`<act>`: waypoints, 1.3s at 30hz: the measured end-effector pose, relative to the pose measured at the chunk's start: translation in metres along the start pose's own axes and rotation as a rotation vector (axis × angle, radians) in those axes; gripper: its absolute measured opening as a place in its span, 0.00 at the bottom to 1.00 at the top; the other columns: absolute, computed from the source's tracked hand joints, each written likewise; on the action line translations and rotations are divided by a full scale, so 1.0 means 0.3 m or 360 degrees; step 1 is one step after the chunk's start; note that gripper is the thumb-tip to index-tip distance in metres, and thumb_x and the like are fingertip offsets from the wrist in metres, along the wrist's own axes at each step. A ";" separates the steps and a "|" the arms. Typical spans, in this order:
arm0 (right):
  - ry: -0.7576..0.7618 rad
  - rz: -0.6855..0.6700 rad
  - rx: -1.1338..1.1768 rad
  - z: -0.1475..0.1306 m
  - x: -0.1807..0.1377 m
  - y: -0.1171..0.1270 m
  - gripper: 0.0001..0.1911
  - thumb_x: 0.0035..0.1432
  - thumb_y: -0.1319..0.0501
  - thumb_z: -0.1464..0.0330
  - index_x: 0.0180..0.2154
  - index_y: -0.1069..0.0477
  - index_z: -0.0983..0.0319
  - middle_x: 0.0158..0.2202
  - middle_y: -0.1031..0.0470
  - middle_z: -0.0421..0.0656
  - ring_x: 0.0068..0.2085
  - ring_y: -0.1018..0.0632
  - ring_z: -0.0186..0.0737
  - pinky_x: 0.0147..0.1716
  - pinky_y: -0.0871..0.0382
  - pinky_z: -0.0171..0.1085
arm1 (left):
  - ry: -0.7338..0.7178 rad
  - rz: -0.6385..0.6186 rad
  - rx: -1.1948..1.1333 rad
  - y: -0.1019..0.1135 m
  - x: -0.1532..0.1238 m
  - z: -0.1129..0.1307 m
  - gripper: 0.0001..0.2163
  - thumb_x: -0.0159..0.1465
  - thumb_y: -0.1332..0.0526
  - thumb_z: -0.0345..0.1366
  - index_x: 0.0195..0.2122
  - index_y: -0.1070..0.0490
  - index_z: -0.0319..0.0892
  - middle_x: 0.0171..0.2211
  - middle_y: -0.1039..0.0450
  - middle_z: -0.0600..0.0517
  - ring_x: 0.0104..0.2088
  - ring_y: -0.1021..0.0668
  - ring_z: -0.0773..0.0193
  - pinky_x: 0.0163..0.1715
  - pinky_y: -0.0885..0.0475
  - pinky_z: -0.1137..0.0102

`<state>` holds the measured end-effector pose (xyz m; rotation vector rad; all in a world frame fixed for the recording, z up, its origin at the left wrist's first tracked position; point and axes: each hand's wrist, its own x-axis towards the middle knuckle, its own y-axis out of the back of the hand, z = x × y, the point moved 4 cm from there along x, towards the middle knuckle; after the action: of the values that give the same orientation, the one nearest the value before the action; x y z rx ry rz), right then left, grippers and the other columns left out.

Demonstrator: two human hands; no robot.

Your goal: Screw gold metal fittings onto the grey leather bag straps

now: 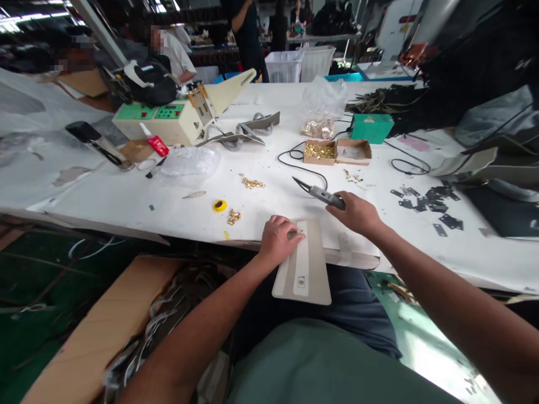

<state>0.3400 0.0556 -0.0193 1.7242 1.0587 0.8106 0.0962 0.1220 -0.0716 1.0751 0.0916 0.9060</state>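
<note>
My left hand (pixel 278 240) rests with curled fingers on a flat beige leather piece (pixel 304 269) that hangs over the table's front edge toward my lap. My right hand (pixel 357 213) is closed round the grey handle of a corded pointed tool (pixel 320 194), its tip aimed to the upper left, just above the table. Small piles of gold metal parts (pixel 252 182) lie ahead of both hands. Another small gold pile (pixel 233 216) lies left of my left hand.
A white table (pixel 126 196) carries a cream and green machine (pixel 168 119), a yellow tape roll (pixel 219 205), two small cardboard boxes (pixel 337 151), a green box (pixel 371 127) and dark flat pieces (pixel 433 205). A cardboard box (pixel 105 331) sits on the floor at left. People stand at the back.
</note>
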 end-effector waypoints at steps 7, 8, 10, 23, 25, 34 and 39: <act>0.0147 0.0273 -0.0030 0.035 -0.167 -0.097 0.17 0.67 0.39 0.58 0.49 0.20 0.61 0.47 0.20 0.53 0.48 0.22 0.55 0.48 0.30 0.48 | 0.0007 -0.0051 0.0178 0.029 -0.013 0.036 0.07 0.66 0.31 0.41 0.32 0.21 0.45 0.35 0.19 0.50 0.43 0.24 0.53 0.47 0.32 0.58; 0.0169 0.0209 0.0125 0.001 -0.207 -0.114 0.17 0.67 0.39 0.56 0.46 0.19 0.60 0.43 0.19 0.51 0.44 0.21 0.53 0.45 0.29 0.47 | 0.0019 -0.0074 0.0174 0.038 -0.017 0.044 0.07 0.66 0.31 0.41 0.33 0.21 0.45 0.36 0.19 0.49 0.43 0.23 0.53 0.48 0.31 0.57; 0.0232 0.0078 0.0497 -0.084 -0.286 -0.143 0.17 0.67 0.38 0.53 0.43 0.19 0.59 0.39 0.19 0.48 0.40 0.20 0.50 0.42 0.27 0.45 | 0.0062 -0.0115 0.0101 0.059 -0.033 0.064 0.07 0.67 0.33 0.42 0.38 0.19 0.46 0.38 0.18 0.48 0.45 0.23 0.51 0.50 0.31 0.56; 0.0631 0.0159 0.1750 -0.334 -0.432 -0.136 0.10 0.69 0.37 0.62 0.48 0.19 0.56 0.49 0.18 0.48 0.51 0.19 0.47 0.54 0.24 0.48 | 0.1125 0.0370 -0.1528 0.179 -0.243 0.118 0.21 0.65 0.32 0.53 0.47 0.18 0.39 0.50 0.17 0.44 0.55 0.20 0.50 0.58 0.28 0.62; 0.0492 0.0345 0.1675 -0.309 -0.418 -0.115 0.08 0.67 0.34 0.62 0.45 0.20 0.56 0.43 0.18 0.46 0.44 0.19 0.45 0.47 0.23 0.45 | 0.1120 0.0349 -0.1635 0.183 -0.250 0.153 0.22 0.65 0.33 0.53 0.49 0.18 0.39 0.51 0.17 0.43 0.55 0.19 0.50 0.58 0.27 0.61; 0.0400 0.0492 0.1501 -0.308 -0.407 -0.028 0.03 0.64 0.33 0.66 0.40 0.20 0.57 0.36 0.20 0.43 0.37 0.21 0.42 0.39 0.26 0.41 | 0.0889 0.0124 -0.1407 0.201 -0.229 0.254 0.22 0.71 0.39 0.54 0.54 0.20 0.41 0.54 0.18 0.45 0.56 0.21 0.51 0.59 0.30 0.64; 0.0217 0.0248 0.1578 -0.298 -0.372 -0.027 0.05 0.61 0.31 0.65 0.37 0.23 0.58 0.34 0.21 0.41 0.35 0.22 0.40 0.36 0.28 0.39 | 0.0821 0.0064 -0.1281 0.191 -0.218 0.242 0.23 0.72 0.41 0.54 0.53 0.20 0.41 0.50 0.17 0.45 0.51 0.20 0.52 0.54 0.28 0.65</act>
<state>0.2147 -0.0116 -0.0024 2.6191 1.5863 0.5097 0.0543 0.0351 -0.0124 0.0866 0.1172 1.1026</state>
